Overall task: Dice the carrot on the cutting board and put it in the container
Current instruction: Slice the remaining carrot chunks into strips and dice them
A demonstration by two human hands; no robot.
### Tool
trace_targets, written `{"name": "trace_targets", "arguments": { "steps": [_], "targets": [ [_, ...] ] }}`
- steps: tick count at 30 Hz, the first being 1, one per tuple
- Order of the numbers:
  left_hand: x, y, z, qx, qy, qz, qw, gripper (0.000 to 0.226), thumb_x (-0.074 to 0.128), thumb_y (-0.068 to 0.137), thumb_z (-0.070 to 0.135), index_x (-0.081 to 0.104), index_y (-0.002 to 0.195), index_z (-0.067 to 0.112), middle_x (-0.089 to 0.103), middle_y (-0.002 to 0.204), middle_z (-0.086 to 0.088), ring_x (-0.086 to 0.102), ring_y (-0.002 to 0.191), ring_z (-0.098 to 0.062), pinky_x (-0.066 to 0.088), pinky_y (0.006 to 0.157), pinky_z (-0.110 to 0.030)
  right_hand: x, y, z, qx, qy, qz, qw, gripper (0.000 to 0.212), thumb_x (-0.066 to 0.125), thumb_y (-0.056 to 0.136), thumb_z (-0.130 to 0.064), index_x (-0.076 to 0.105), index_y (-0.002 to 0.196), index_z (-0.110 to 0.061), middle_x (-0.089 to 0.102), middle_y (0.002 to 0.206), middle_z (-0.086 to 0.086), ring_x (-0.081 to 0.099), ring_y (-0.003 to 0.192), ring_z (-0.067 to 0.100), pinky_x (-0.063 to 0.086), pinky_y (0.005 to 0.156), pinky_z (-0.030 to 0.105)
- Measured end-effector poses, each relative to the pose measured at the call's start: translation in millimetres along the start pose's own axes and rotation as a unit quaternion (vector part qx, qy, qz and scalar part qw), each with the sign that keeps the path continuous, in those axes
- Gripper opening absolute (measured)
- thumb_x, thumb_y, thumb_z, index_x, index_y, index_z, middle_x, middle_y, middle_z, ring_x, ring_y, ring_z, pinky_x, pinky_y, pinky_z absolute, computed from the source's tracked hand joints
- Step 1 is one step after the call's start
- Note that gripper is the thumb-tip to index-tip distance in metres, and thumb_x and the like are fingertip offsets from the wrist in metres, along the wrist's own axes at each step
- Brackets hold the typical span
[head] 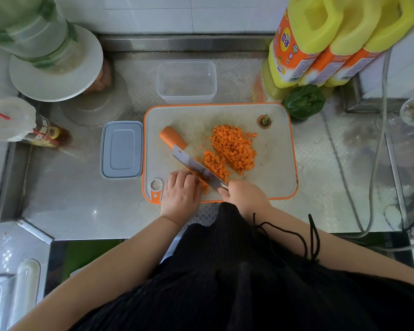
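Observation:
A white cutting board with an orange rim (pixel 273 177) lies on the steel counter. On it sit a pile of diced carrot (pixel 232 149), an uncut carrot piece (pixel 171 137) at the left and the carrot top (pixel 264 120) at the far right corner. My right hand (pixel 244 194) grips the handle of a cleaver (pixel 198 169), whose blade slants across the board. My left hand (pixel 182 192), fingers curled, holds down carrot strips right beside the blade; the strips are mostly hidden. A clear, empty container (pixel 186 80) stands just behind the board.
The container's grey lid (pixel 122 149) lies left of the board. Yellow oil jugs (pixel 320 39) and a green pepper (pixel 305 101) stand at the back right. A white plate (pixel 55 65), jars and a bottle (pixel 48 134) crowd the left. A cable (pixel 378 144) runs down the right.

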State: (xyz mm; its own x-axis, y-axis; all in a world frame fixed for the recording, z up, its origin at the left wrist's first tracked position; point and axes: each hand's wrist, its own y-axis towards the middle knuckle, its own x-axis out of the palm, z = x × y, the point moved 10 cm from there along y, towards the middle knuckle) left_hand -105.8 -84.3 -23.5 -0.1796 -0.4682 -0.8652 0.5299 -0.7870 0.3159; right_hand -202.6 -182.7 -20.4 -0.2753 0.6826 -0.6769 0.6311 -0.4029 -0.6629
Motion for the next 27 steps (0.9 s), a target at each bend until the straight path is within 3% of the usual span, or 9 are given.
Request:
{"name": "trace_targets", "arguments": {
  "steps": [3, 6, 12, 19, 22, 27],
  "targets": [
    [5, -2, 2, 0.018, 0.005, -0.011, 1.000, 0.020, 0.058, 0.092, 0.023, 0.063, 0.085, 0.005, 0.061, 0.090, -0.011, 0.055, 0.085, -0.034, 0.049, 0.074, -0.042, 4, -2, 0, 0.010, -0.009, -0.015, 1.000, 0.038, 0.036, 0.102, -0.035, 0.058, 0.103, -0.004, 0.062, 0.095, 0.014, 0.061, 0.093, 0.031, 0.046, 0.075, 0.038],
    [11, -3, -3, -0.002, -0.010, -0.036, 0.999, 0.017, 0.061, 0.088, 0.023, 0.064, 0.086, 0.007, 0.060, 0.091, -0.009, 0.053, 0.087, -0.032, 0.047, 0.074, -0.041, 9, -1, 0, 0.009, -0.008, -0.017, 1.000, 0.035, 0.037, 0.102, -0.033, 0.057, 0.105, -0.005, 0.063, 0.099, 0.013, 0.061, 0.093, 0.030, 0.046, 0.076, 0.038],
    [16, -2, -10, -0.032, -0.069, -0.053, 0.996, 0.020, 0.057, 0.088, 0.023, 0.065, 0.086, 0.004, 0.060, 0.091, -0.010, 0.051, 0.089, -0.030, 0.044, 0.083, -0.038, 16, 10, 0, 0.029, -0.012, -0.016, 0.999, 0.031, 0.040, 0.102, -0.030, 0.060, 0.105, -0.007, 0.050, 0.079, 0.003, 0.059, 0.085, 0.026, 0.046, 0.074, 0.036],
    [17, -3, -12, -0.040, -0.071, -0.063, 0.995, 0.020, 0.054, 0.091, 0.021, 0.064, 0.088, 0.003, 0.059, 0.093, -0.011, 0.049, 0.091, -0.029, 0.041, 0.085, -0.035, 19, 19, -3, 0.056, -0.071, 0.031, 0.995, 0.016, 0.050, 0.095, -0.014, 0.063, 0.101, -0.009, 0.041, 0.065, -0.001, 0.050, 0.068, 0.021, 0.042, 0.062, 0.030],
    [17, -3, -12, -0.034, -0.070, -0.058, 0.995, 0.021, 0.054, 0.092, 0.021, 0.064, 0.087, 0.003, 0.060, 0.093, -0.012, 0.050, 0.090, -0.030, 0.042, 0.085, -0.036, 13, 21, -6, 0.037, -0.038, 0.038, 0.998, 0.019, 0.050, 0.096, -0.023, 0.061, 0.100, -0.009, 0.044, 0.066, -0.002, 0.053, 0.069, 0.023, 0.043, 0.061, 0.031],
    [13, -5, -7, -0.011, -0.064, -0.039, 0.997, 0.023, 0.053, 0.094, 0.022, 0.065, 0.086, 0.004, 0.061, 0.093, -0.012, 0.053, 0.088, -0.032, 0.043, 0.085, -0.037, -2, 24, 0, 0.002, 0.067, 0.016, 0.998, 0.034, 0.046, 0.098, -0.039, 0.058, 0.095, -0.007, 0.059, 0.085, 0.009, 0.058, 0.082, 0.030, 0.039, 0.064, 0.032]
  ]
}}
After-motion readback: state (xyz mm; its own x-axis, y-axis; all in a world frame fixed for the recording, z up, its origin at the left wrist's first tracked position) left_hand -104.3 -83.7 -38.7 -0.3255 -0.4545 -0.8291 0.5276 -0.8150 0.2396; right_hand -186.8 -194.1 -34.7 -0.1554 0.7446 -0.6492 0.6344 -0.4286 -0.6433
